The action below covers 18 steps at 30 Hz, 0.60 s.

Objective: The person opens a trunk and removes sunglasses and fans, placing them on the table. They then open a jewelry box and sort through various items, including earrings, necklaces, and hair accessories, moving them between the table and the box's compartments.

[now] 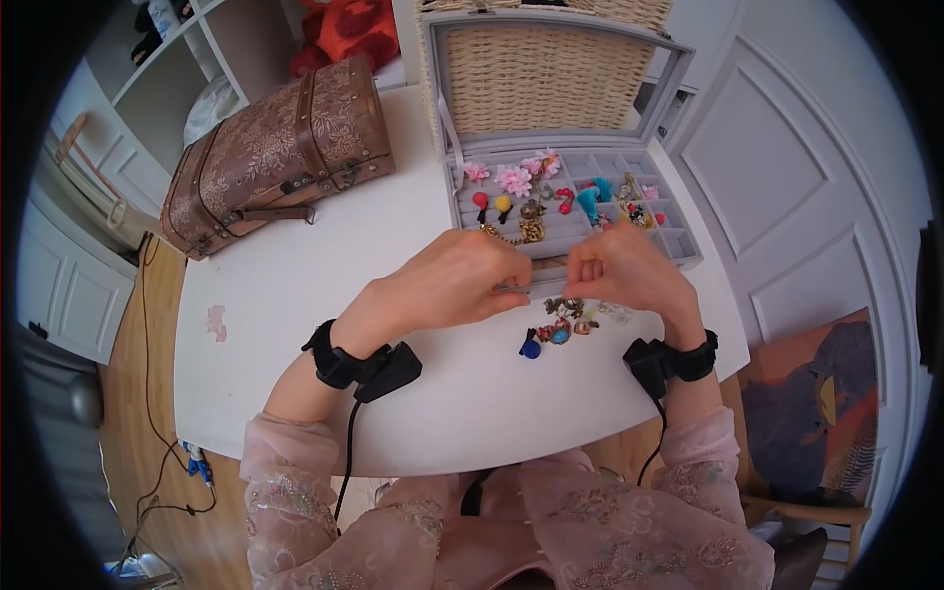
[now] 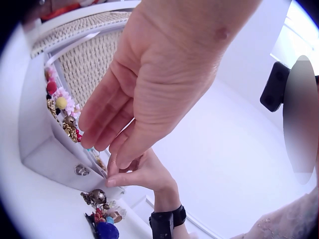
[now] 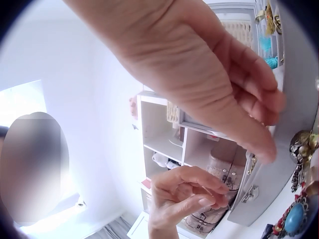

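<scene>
Both hands hover over the front edge of a grey jewelry box (image 1: 678,258). Its windowed lid stands raised. My left hand (image 1: 447,280) has its thumb near its bent fingertips; in the right wrist view a thin glint shows there. My right hand (image 1: 629,270) curls its fingers, thumb close to the index finger. I cannot tell what either hand pinches. Inside the box lie pink flower hair clips (image 1: 513,180), a yellow pompom clip (image 1: 503,204), a gold chain (image 1: 531,230) and teal tassels (image 1: 589,202). Before it lie a blue pompom clip (image 1: 531,348) and a turquoise-stone bracelet (image 1: 560,335).
A brown patterned case (image 1: 280,152) stands on the white table (image 1: 295,305) at the back left. Behind the box lid is a woven basket (image 1: 551,79). More small jewelry (image 1: 564,307) lies near the box's front. A white panelled door (image 1: 787,177) is to the right.
</scene>
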Each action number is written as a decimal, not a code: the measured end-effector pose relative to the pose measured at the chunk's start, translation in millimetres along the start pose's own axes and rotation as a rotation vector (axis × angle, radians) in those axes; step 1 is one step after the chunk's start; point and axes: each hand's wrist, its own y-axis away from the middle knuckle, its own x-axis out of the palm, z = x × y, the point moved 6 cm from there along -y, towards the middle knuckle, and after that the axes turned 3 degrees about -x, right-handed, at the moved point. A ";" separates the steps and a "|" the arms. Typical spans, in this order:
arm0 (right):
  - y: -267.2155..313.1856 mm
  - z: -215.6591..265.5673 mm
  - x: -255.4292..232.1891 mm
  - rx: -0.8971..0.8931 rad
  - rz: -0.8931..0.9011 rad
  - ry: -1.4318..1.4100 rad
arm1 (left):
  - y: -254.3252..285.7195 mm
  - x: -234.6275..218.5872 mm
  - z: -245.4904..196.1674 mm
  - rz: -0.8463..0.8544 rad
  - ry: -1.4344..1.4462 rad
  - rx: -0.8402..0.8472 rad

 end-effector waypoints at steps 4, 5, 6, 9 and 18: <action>3.5 -0.8 9.6 0.009 0.071 0.051 | -0.7 5.9 -1.4 0.030 0.026 0.022; 4.2 0.8 10.2 -0.033 0.058 0.059 | -0.8 7.9 -1.6 0.032 0.027 0.023; 5.3 0.9 10.3 -0.031 0.056 0.058 | -0.8 11.2 -1.9 0.054 0.052 0.034; 6.4 3.7 12.0 -0.057 0.067 0.118 | -1.1 16.1 -0.9 0.092 0.074 0.041; 8.8 0.7 15.6 -0.003 0.246 0.110 | -1.2 16.7 -1.1 0.122 0.067 0.020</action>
